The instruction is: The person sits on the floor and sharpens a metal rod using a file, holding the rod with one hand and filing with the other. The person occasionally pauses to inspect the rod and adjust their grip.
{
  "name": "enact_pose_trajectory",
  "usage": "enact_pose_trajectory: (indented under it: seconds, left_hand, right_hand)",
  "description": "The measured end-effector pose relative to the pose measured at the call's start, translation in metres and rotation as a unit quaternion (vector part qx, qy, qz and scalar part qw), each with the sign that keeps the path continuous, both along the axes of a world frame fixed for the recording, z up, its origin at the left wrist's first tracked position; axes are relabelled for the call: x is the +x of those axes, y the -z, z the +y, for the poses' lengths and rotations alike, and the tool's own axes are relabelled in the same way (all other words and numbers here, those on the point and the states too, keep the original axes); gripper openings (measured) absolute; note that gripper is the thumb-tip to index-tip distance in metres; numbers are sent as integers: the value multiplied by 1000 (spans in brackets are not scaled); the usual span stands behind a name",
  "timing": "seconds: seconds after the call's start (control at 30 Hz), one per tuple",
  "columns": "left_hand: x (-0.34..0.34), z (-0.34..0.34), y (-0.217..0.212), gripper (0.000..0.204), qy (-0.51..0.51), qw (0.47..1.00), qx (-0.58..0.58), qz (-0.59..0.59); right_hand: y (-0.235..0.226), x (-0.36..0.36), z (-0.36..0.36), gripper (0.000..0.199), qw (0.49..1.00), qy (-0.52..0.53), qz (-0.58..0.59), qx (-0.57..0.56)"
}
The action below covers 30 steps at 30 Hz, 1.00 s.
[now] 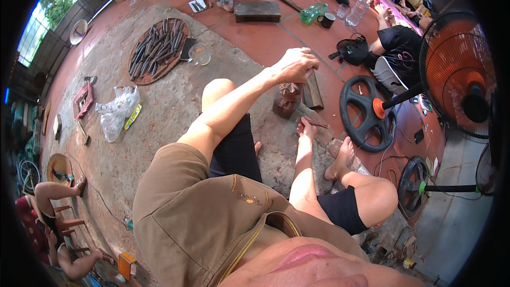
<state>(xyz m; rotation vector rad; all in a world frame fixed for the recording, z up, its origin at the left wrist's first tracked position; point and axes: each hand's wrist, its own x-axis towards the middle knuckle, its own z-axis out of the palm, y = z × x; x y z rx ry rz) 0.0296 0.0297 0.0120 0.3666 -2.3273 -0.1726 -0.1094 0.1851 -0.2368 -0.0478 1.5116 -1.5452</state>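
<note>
A carved brown wooden block [287,100] stands on the concrete in front of me, its top cut into rough relief. Above and just beyond it, my left hand [298,65] is raised in a closed grip; what it holds is hidden by the fingers. My right hand [306,128] is low, at the near right side of the carving, with its fingers closed on a thin dark chisel-like tool [320,124]. Beside the carving, under my left fist, is a long dark wooden piece [313,91]. My bare feet and bent knees frame the work.
A round tray [134,77] of several dark chisels lies far left, near a glass dish [200,54]. A plastic bag [118,111] is left. A wooden block [257,11] sits ahead. Standing fans [457,74] and a black fan base [366,107] are right. Other people sit around.
</note>
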Motion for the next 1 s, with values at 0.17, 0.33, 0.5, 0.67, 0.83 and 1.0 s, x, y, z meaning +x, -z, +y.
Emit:
enact_pose_trajectory:
  seconds: [0.17, 0.33, 0.5, 0.67, 0.83, 1.0]
  left_hand:
    - [0, -1, 2, 14, -4, 1000, -2, 8]
    - [-1, 0, 1, 14, -7, 1000, 5, 1]
    - [3, -1, 2, 14, -9, 1000, -4, 6]
    - [0, 0, -1, 13, 1, 1000, 1, -7]
    - [0, -3, 1, 13, 7, 1000, -4, -3]
    - [0, -3, 4, 14, 3, 1000, -1, -6]
  right_hand:
    - [-1, 2, 0, 23, 1000, 2, 3, -1]
    - [0, 0, 3, 22, 1000, 1, -1, -11]
    - [-1, 3, 0, 20, 1000, -2, -4, -7]
    - [5, 0, 0, 19, 1000, 3, -6, -11]
    - [3, -1, 0, 18, 1000, 2, -7, -5]
    - [-4, 4, 2, 18, 1000, -1, -6, -7]
